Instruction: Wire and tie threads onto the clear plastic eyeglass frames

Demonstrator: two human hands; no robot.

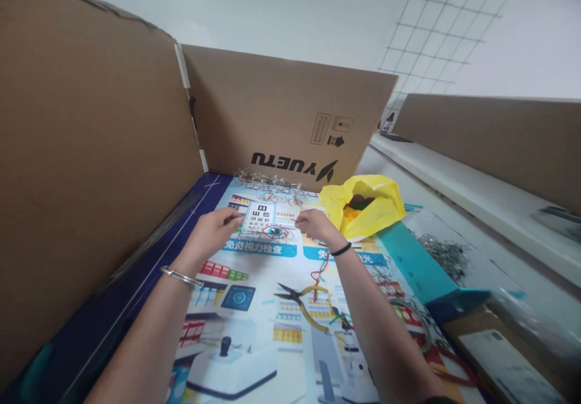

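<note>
Over the printed poster sheet (254, 349), my left hand (218, 228) is closed in a pinch beside the printed eye chart. Across from it, my right hand (316, 225) also pinches, with a thin reddish bit at its fingertips. What either hand holds is too fine to make out. Below them lie pliers (296, 296) with black jaws and yellow handles spread apart. Red and green cords (323, 269) rest near the pliers, partly by my right forearm. Thin, shiny wire-like pieces (290, 191) are scattered beyond my hands.
Cardboard walls stand at the left (91, 150) and the back (254, 101). An open yellow bag (385, 204) sits right of my right hand. Farther right are a heap of small silvery pieces (442, 256), a teal strip (415, 265) and a box with a white label (499, 355).
</note>
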